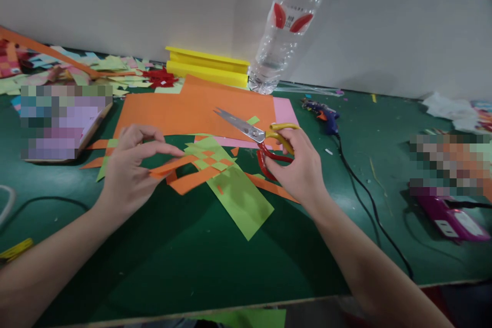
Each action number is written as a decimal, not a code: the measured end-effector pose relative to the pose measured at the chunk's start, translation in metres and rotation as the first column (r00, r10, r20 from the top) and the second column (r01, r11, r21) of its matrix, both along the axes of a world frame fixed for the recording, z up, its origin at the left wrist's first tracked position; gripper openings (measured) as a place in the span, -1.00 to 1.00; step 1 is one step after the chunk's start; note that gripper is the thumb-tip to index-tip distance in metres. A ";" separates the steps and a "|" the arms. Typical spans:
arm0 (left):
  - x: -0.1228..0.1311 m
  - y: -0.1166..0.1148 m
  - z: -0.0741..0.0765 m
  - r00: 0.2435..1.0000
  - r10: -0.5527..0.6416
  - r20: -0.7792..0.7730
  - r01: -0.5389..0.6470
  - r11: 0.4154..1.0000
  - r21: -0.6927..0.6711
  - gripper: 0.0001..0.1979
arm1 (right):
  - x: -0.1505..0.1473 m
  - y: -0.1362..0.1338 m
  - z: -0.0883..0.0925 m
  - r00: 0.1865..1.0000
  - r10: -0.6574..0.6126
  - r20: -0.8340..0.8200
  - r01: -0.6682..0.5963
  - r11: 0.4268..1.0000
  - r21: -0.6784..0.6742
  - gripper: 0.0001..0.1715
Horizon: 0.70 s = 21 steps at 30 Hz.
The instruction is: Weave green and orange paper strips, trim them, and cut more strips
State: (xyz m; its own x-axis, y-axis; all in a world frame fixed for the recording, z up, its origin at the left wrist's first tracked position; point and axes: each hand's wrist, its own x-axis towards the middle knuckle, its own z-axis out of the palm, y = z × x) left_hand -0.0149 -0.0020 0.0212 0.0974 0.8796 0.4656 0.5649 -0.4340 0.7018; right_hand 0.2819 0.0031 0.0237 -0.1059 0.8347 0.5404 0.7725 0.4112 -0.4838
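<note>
Your left hand is half curled, thumb and fingers closed on the loose orange strips of a woven paper piece, a small orange-and-green check near the middle of the desk. Your right hand is wrapped around the scissors by their yellow and red handles; the loops stand apart, and the blades, slightly parted at the tips, point away from you and to the left, above a large orange sheet. The woven piece sits over one end of a green paper strip — whether the two touch, you cannot tell from here. A pink sheet shows from under the orange one on the right. Beyond the sheets are a yellow folded piece and, just beside it, a clear plastic bottle with a red mark on its label. A blue glue gun lies on your right, its black cord trailing toward the near edge — farther right is a magenta power box. Paper scraps are heaped at the far left.
</note>
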 end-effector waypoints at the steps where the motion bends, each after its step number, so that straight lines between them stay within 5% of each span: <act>1: -0.001 0.000 0.000 0.999 -0.025 -0.038 0.026 1.000 0.013 -0.86 | 0.000 0.000 0.000 1.000 0.003 -0.005 -0.003 1.000 -0.003 -0.65; 8: 0.007 -0.004 0.002 0.985 -0.096 0.145 0.086 0.994 0.073 -0.88 | 0.001 0.001 -0.002 1.000 -0.003 0.000 0.003 1.000 0.000 -0.63; 13: 0.010 -0.003 0.000 0.942 0.120 0.312 -0.080 0.987 -0.139 -0.89 | 0.004 0.001 -0.003 1.000 -0.029 0.003 0.029 1.000 -0.006 -0.60; 16: 0.011 0.002 -0.002 0.852 0.250 0.460 -0.098 0.939 -0.329 -0.85 | 0.004 0.000 -0.003 1.000 -0.031 0.000 0.031 0.999 -0.005 -0.59; 21: 0.016 0.007 -0.006 0.626 0.345 0.699 0.091 0.858 -0.505 -0.82 | 0.002 0.000 -0.003 1.000 0.002 0.000 -0.002 1.000 0.001 -0.61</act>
State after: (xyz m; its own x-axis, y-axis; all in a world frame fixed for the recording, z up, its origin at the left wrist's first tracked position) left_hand 0.0007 0.0049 0.0147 -0.2195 0.9654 -0.1407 -0.2291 0.0892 0.9693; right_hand 0.2844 0.0033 0.0210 -0.1072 0.8342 0.5410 0.7719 0.4128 -0.4836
